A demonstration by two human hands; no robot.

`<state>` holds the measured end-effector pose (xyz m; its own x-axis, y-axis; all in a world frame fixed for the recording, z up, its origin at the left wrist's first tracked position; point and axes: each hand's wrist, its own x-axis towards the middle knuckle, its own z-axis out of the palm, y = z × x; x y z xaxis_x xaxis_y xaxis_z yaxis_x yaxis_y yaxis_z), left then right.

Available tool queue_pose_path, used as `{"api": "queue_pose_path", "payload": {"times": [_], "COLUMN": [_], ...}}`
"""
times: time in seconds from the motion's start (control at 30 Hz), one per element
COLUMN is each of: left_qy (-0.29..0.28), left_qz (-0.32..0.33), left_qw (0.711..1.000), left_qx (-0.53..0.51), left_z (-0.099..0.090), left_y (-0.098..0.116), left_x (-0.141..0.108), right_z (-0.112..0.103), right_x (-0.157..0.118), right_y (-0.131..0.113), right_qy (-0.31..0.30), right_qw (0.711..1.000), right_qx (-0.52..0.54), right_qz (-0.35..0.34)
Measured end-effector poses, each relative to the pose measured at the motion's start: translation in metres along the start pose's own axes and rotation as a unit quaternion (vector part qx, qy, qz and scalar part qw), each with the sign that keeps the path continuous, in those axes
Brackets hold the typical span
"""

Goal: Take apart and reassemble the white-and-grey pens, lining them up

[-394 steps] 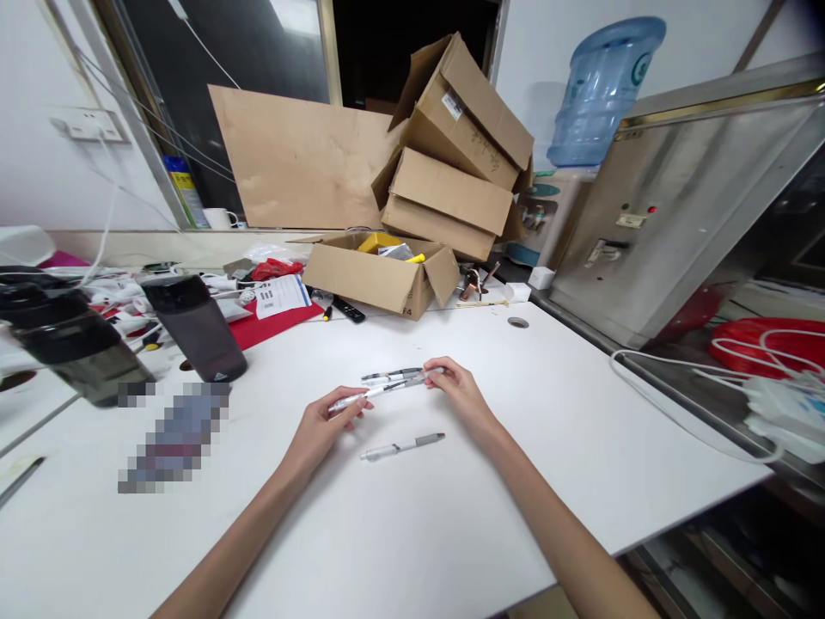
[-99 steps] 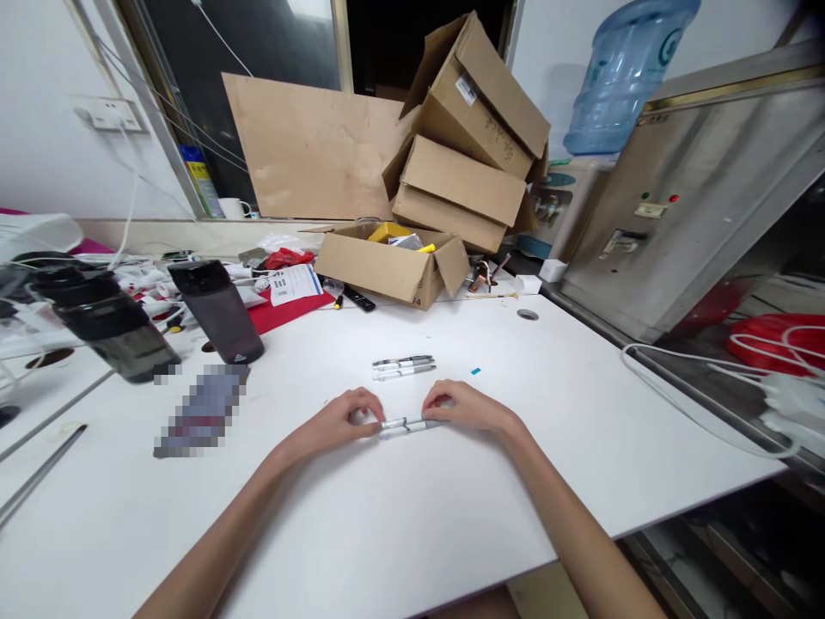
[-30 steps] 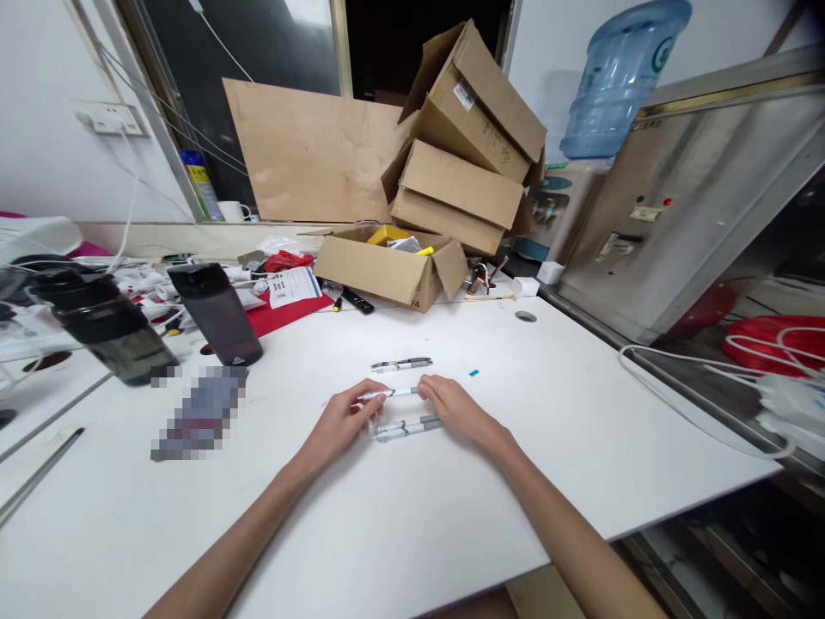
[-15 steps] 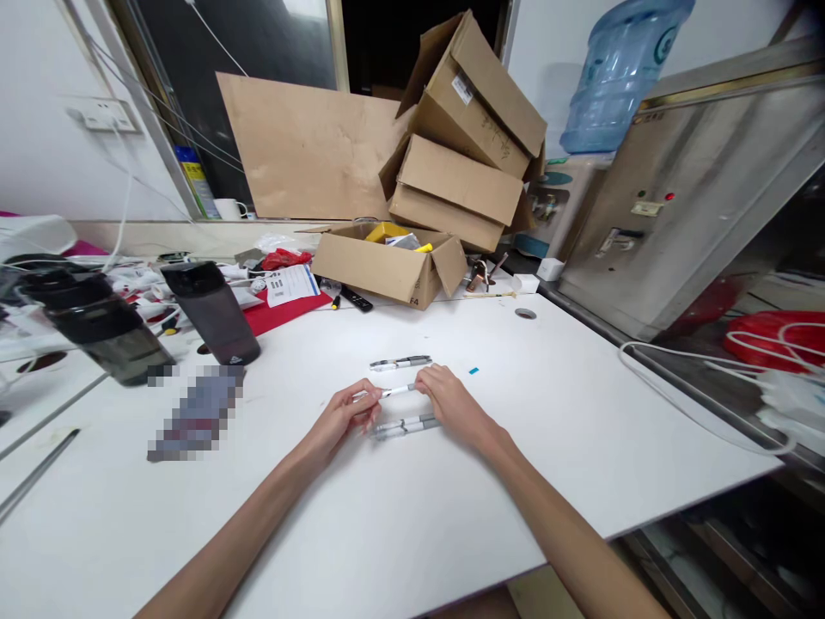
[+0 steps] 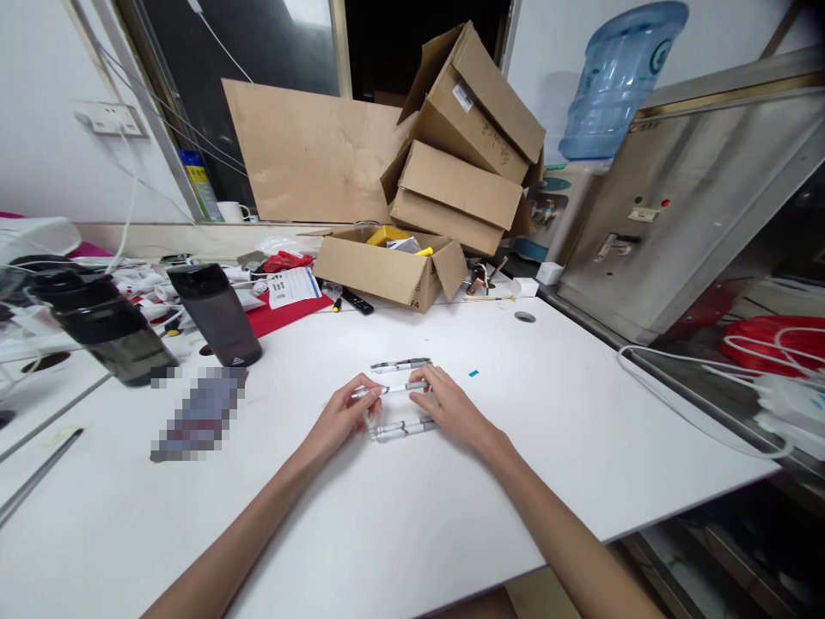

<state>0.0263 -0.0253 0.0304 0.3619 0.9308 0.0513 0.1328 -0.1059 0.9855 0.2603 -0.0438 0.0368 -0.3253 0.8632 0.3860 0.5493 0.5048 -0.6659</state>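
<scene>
A white and grey pen point(image 5: 398, 389) is held roughly level above the white table point(image 5: 361, 524). Its left end is pinched by my left hand point(image 5: 346, 411). Around the grey right end, my right hand point(image 5: 446, 402) has its thumb and fingers spread, and the pen shows between them. Another pen point(image 5: 400, 365) lies behind the hands. In front of the held pen, between the hands, lie what look like two clear and grey pens point(image 5: 403, 429) side by side. My left hand's lower fingers are near their left ends.
Two dark bottles point(image 5: 216, 316) point(image 5: 106, 331) stand at the left, near a blurred flat object point(image 5: 204, 413). Behind are an open cardboard box point(image 5: 370, 265), a remote point(image 5: 357, 301) and a red sheet point(image 5: 290, 315). A small blue piece point(image 5: 473, 373) lies right of the pens.
My right hand's fingers have opened and drawn slightly back from the pen's right end, showing more of its grey part. My left hand still holds the other end.
</scene>
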Motion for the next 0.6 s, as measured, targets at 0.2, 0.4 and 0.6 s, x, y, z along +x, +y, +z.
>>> {"api": "queue_pose_path", "payload": {"times": [0.2, 0.4, 0.6], "left_qy": [0.0, 0.007, 0.011], "left_qz": [0.02, 0.023, 0.024], "left_qw": [0.999, 0.999, 0.999], "left_qx": [0.033, 0.042, 0.038], "left_z": [-0.002, -0.0028, -0.0022], "left_y": [0.0004, 0.0009, 0.0011], "left_x": [0.0, 0.0, 0.0], "right_z": [-0.0013, -0.0025, -0.0031], "right_x": [0.0027, 0.0032, 0.0037], "right_y": [-0.0001, -0.0002, -0.0008], "right_qy": [0.006, -0.005, 0.03], "right_qw": [0.996, 0.99, 0.987], "right_qx": [0.086, 0.13, 0.154], "right_qz": [0.024, 0.051, 0.023]}}
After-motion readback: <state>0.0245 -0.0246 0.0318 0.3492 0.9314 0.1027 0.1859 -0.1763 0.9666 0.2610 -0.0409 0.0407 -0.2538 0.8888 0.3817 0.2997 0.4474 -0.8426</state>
